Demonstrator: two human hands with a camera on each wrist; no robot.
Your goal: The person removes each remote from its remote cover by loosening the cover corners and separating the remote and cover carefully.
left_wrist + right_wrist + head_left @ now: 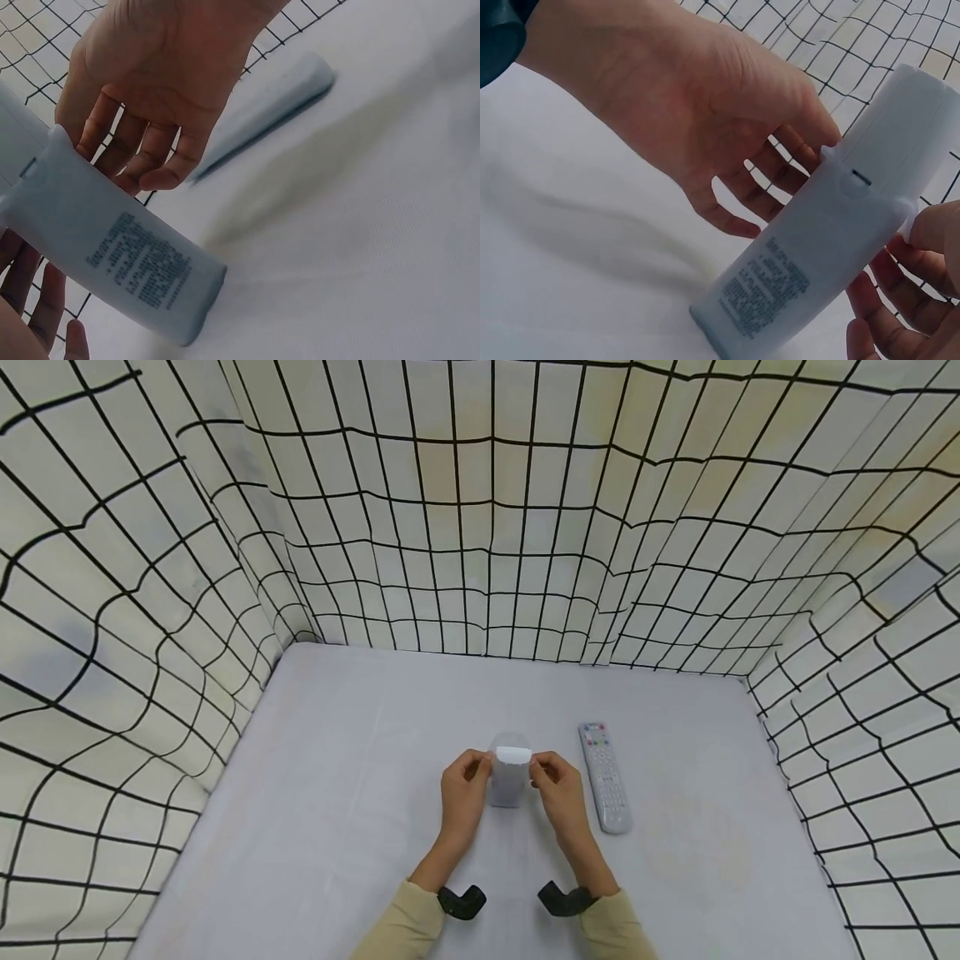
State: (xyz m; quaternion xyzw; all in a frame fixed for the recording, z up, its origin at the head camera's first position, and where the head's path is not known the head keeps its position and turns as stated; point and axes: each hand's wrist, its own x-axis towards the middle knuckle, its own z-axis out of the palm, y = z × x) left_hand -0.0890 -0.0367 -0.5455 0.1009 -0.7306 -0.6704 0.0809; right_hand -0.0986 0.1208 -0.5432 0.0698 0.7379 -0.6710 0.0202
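Observation:
A soft pale sleeve (821, 240) surrounds the lower part of a flat white slab (904, 135). Its upper part sticks out past the sleeve's mouth. Small print and a dark slot show on the near face; the slab's exact kind cannot be told. In the head view, the sleeve (507, 792) stands tilted between the hands. My left hand (461, 797) pinches its left edge between thumb and finger. Opposite, my right hand (560, 797) pinches the right edge, its other fingers loosely bent. A grey remote control (604, 777) lies on the table, right of the right hand.
A white cloth covers the table (337, 760). White walls with black netting (487, 510) close in the back and both sides. Each wrist wears a dark camera mount (462, 902).

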